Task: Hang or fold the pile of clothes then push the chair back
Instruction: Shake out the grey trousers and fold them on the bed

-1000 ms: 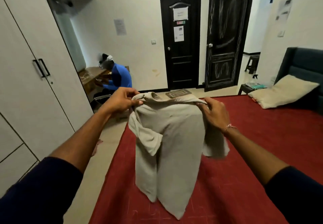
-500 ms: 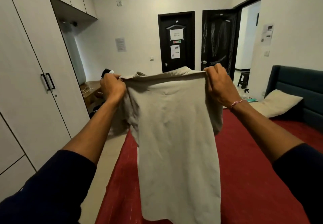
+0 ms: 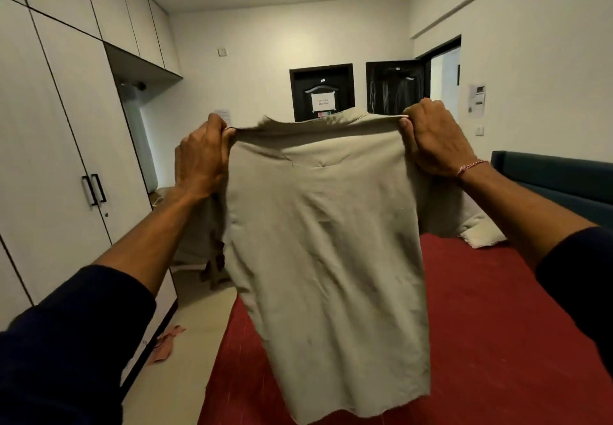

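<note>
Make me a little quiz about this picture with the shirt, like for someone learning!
1. True or false: the shirt lies flat on the bed.
2. The left hand and right hand grip the shirt's: A) hem B) top corners C) middle
3. Fill in: the bed cover is ___.

Key: 1 false, it hangs in the air. 2 B. 3 red.

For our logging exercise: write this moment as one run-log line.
stage: folding | left hand: grips shirt shoulder | right hand: grips other shoulder | beige shirt: held up, hanging over red bed
</note>
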The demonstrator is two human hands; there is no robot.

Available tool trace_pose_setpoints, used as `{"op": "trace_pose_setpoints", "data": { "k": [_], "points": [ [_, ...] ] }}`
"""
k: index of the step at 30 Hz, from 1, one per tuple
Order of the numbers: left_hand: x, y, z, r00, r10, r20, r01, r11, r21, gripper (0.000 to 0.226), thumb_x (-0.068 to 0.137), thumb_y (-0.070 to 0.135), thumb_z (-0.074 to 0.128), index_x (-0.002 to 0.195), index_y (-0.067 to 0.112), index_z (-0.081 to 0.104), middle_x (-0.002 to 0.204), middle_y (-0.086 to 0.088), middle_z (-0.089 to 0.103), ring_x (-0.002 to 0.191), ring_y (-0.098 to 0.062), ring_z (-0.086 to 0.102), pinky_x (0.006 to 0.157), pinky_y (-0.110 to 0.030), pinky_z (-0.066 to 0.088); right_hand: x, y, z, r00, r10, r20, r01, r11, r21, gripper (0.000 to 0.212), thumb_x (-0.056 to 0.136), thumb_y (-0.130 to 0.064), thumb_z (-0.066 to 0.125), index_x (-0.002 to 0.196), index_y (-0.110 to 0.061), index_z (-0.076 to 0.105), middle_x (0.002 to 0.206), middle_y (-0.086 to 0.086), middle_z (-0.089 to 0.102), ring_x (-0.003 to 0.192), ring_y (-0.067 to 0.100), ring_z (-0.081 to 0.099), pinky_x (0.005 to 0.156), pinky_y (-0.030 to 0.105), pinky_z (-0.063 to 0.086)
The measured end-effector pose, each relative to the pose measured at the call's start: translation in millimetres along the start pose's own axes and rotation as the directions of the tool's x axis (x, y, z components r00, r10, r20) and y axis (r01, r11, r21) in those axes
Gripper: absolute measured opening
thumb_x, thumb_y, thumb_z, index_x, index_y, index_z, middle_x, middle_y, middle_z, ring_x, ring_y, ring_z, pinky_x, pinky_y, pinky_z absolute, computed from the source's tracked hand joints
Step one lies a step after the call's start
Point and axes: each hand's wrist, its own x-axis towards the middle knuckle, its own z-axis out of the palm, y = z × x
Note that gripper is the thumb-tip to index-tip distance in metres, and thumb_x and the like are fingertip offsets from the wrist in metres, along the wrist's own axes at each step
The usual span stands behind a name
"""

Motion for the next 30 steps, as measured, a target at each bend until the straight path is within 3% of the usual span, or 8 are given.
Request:
{"op": "trace_pose_setpoints", "data": {
  "k": [4,8,13,15,18,20,23,30],
  "points": [
    [2,-8,-21,0.979,0.201,0.02,-0.202,0.966,0.161,0.035,0.105,0.04,0.047,0.099,0.006,0.051,0.078,-0.019,0.059,0.053,-0.034,0.053,0.048,-0.039,0.04,2,-3,-14,0.994,0.097,0.049,-0.097,0.995,0.005,0.034,0.105,-0.034,0.038,0.105,-0.003,0.053,0.103,0.017,0.048,0.09,0.026,0.035,0.076,0.04,0.037],
    [5,-4,-41,0.967,0.233,0.101,-0.246,0.958,0.15,0.044,0.102,0.045,0.044,0.092,0.003,0.052,0.068,-0.019,0.057,0.049,-0.024,0.041,0.048,-0.035,0.032,0,-6,-43,0.974,0.203,0.105,-0.226,0.922,0.314,0.017,0.098,-0.025,0.063,0.095,-0.008,0.058,0.098,0.011,0.053,0.088,0.022,0.045,0.069,0.027,0.038],
    [8,8,-56,0.954,0.083,0.287,-0.125,0.983,0.131,0.047,0.104,0.052,0.026,0.102,0.008,0.042,0.068,-0.012,0.051,0.055,-0.029,0.044,0.058,-0.042,0.037,-2,-7,-78,0.94,0.267,0.21,-0.339,0.769,0.542,0.02,0.086,-0.018,0.077,0.094,-0.003,0.066,0.086,-0.002,0.06,0.081,0.008,0.055,0.072,0.023,0.047],
    [9,11,-60,0.939,0.054,0.34,-0.091,0.991,0.095,0.045,0.104,0.055,0.022,0.103,0.013,0.037,0.068,-0.004,0.046,0.058,-0.027,0.044,0.062,-0.04,0.036,-1,-5,-88,0.935,0.259,0.241,-0.352,0.756,0.552,0.024,0.084,-0.018,0.079,0.097,-0.002,0.068,0.088,-0.002,0.061,0.083,0.007,0.056,0.073,0.021,0.047],
    [10,18,-63,0.923,0.016,0.384,-0.018,1.0,0.0,0.036,0.104,0.055,0.023,0.101,0.021,0.033,0.073,-0.003,0.049,0.065,-0.026,0.049,0.067,-0.039,0.037,-1,-1,-102,0.918,0.191,0.348,-0.354,0.792,0.498,0.032,0.085,-0.038,0.076,0.105,-0.012,0.074,0.093,-0.001,0.066,0.089,0.011,0.058,0.075,0.023,0.047],
    [13,23,-65,0.909,-0.01,0.416,0.04,0.997,-0.065,0.033,0.106,0.05,0.026,0.101,0.019,0.037,0.077,-0.003,0.05,0.069,-0.024,0.049,0.067,-0.036,0.036,-3,4,-111,0.901,0.144,0.41,-0.349,0.8,0.487,0.037,0.091,-0.048,0.066,0.107,-0.016,0.075,0.094,0.0,0.067,0.089,0.01,0.058,0.077,0.025,0.045],
    [17,35,-70,0.89,0.009,0.457,0.103,0.97,-0.219,0.028,0.107,0.038,0.039,0.099,0.014,0.05,0.083,-0.003,0.053,0.078,-0.022,0.05,0.066,-0.032,0.038,-5,16,-122,0.885,0.08,0.458,-0.334,0.796,0.506,0.041,0.099,-0.046,0.052,0.104,-0.013,0.075,0.092,0.003,0.064,0.087,0.009,0.056,0.078,0.026,0.044],
    [30,80,-76,0.842,-0.083,0.534,0.386,0.784,-0.486,0.014,0.098,0.017,0.06,0.102,0.009,0.071,0.092,-0.004,0.066,0.086,-0.014,0.058,0.076,-0.027,0.048,-10,44,-130,0.891,0.085,0.447,-0.341,0.773,0.535,0.023,0.094,-0.044,0.06,0.097,-0.027,0.075,0.098,0.001,0.07,0.092,0.015,0.063,0.076,0.028,0.052]
  ]
}}
